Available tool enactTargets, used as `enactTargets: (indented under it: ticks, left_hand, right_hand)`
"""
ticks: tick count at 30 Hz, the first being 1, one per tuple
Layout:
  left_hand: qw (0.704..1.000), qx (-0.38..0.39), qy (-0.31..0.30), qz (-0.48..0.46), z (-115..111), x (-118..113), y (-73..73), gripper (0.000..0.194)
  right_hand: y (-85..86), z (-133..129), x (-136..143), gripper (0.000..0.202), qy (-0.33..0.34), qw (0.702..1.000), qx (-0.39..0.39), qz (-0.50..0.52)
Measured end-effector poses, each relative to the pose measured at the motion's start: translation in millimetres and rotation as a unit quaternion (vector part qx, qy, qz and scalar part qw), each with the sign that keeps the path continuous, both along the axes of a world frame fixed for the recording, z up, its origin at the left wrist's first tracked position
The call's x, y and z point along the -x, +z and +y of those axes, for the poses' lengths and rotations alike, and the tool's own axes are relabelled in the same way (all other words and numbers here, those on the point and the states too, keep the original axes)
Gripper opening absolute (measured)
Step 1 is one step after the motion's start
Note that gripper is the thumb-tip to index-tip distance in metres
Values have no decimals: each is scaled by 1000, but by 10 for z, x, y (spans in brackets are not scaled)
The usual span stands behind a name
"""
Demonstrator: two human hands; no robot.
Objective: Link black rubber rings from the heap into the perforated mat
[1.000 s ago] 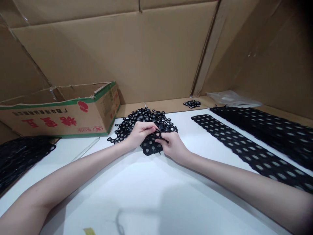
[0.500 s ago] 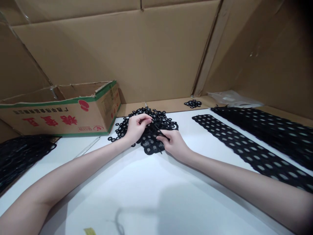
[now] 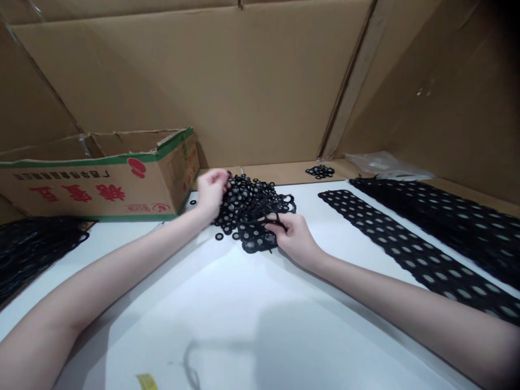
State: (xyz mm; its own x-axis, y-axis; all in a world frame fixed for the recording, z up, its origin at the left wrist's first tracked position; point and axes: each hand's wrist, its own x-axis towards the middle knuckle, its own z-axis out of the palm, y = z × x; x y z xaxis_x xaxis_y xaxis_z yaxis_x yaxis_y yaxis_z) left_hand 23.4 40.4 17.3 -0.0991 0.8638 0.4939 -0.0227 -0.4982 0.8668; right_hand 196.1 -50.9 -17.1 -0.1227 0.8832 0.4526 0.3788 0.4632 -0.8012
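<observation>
A heap of small black rubber rings (image 3: 254, 197) lies on the white table (image 3: 227, 303). At its near edge sits a short black perforated piece (image 3: 255, 241). My right hand (image 3: 294, 238) pinches that perforated piece at its right side. My left hand (image 3: 211, 192) is raised over the left edge of the heap, fingers curled together; it is blurred and I cannot make out whether a ring is in them. One loose ring (image 3: 219, 236) lies just in front of the heap.
An open cardboard box (image 3: 101, 184) with red print stands at the left. Long black perforated strips (image 3: 406, 244) lie at the right, a dark stack (image 3: 32, 249) at the far left. A small ring cluster (image 3: 320, 171) and a plastic bag (image 3: 385, 164) lie at the back. Cardboard walls surround the table.
My left hand has left the perforated piece and moved up and left, over the heap's left edge. My right hand has stayed on the piece.
</observation>
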Motion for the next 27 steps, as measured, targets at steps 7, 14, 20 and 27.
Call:
enactTargets:
  ticks: [7,14,20,27]
  left_hand:
    - [967,-128,56,212,102,302,-42,12]
    - [927,-193,55,318,-224,234,-124,23]
    - [879,-262,-95,387,-508,113,-111,38]
    - [890,-246,-118,366,-488,78,-187,30]
  right_hand:
    - [-40,31,-29,18,1,993,58,101]
    - [-69,55,-57,22,12,969,114,220]
    - [-6,48,-50,26,37,950,113,290]
    - [29,17,-27,29,61,939,132,312]
